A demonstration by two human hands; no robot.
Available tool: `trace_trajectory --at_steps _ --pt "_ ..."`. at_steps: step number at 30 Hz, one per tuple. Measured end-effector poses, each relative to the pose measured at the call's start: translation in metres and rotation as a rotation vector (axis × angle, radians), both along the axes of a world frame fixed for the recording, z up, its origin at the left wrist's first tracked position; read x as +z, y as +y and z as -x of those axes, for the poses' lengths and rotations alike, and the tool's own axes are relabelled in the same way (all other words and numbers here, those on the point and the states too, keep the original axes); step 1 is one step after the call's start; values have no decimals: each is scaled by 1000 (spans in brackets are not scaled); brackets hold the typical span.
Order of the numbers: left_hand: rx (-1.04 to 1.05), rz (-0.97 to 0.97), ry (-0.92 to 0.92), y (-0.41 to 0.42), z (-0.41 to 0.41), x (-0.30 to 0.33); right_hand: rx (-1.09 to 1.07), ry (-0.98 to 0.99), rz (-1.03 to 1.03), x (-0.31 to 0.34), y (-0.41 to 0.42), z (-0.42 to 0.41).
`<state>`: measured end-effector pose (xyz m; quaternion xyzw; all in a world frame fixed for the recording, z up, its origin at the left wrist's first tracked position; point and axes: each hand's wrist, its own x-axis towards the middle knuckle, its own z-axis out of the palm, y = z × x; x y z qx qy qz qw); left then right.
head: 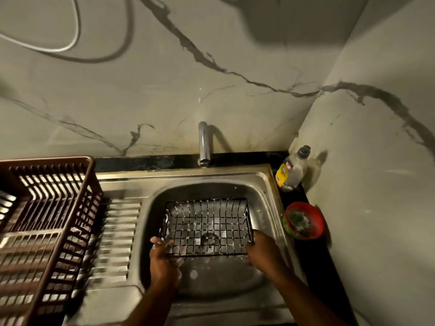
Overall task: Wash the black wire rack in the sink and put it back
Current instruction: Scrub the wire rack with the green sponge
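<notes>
Both hands gripped the black wire rack at its near corners: the left hand had fingers curled round the near-left corner, and the right hand was closed on the near-right corner, thumb over the top rim wire. Rack was held inside the basin of the steel sink, open side up, near edge slightly raised; whether its far edge touched the basin floor could not be told. White suds clung to the rack's wires, thickest along the left and far sides, and to the left hand's fingers. Drain was visible through the rack's grid. Chrome tap stood behind the sink at centre; no water stream could be made out.

Ribbed draining board lay left of the basin as part of the same steel unit. Brown plastic dish basket sat on the draining board at far left, blurred. On the dark counter strip right of the sink: a dish-soap bottle with yellow label in the back corner, and nearer, a red bowl holding a scrubber with foam. Marble-patterned wall panels ran behind and to the right.
</notes>
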<state>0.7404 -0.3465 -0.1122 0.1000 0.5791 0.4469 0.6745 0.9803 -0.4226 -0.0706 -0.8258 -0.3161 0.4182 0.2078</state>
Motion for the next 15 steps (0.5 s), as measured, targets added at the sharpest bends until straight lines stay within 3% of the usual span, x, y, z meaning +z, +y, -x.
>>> trace_trajectory --at_steps 5,10,15 --pt "-279 11 83 -8 16 -8 71 -34 49 9 34 -20" --pt "-345 -97 504 11 18 -8 277 -235 113 0 71 -51" --pt "-928 -219 680 43 -3 -10 454 -314 206 -7 112 -53"
